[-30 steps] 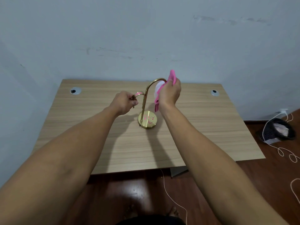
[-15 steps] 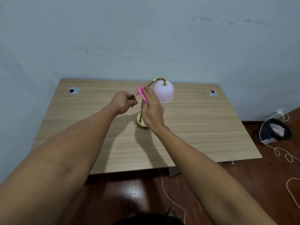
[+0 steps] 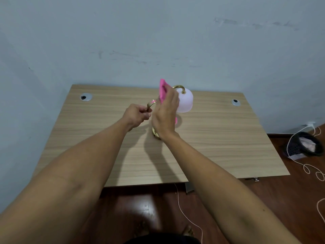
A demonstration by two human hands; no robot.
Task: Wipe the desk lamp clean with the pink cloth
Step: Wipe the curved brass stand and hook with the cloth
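My right hand (image 3: 165, 117) has climbed from low on the stem of the desk lamp (image 3: 182, 101) up toward its arch, carrying the pink cloth (image 3: 163, 91) with it; a second ago it was over the white shade, which now shows bare to the right of my hand. I judge the shade is done and I am working the brass neck. The right hand is flat and upright, fingers extended, pressing the cloth against the stem. My left hand (image 3: 137, 115) is closed in a fist on the lamp's curled brass handle, just left of the stem, steadying it. The lamp stands mid-bench (image 3: 88, 138), base mostly hidden behind my right wrist.
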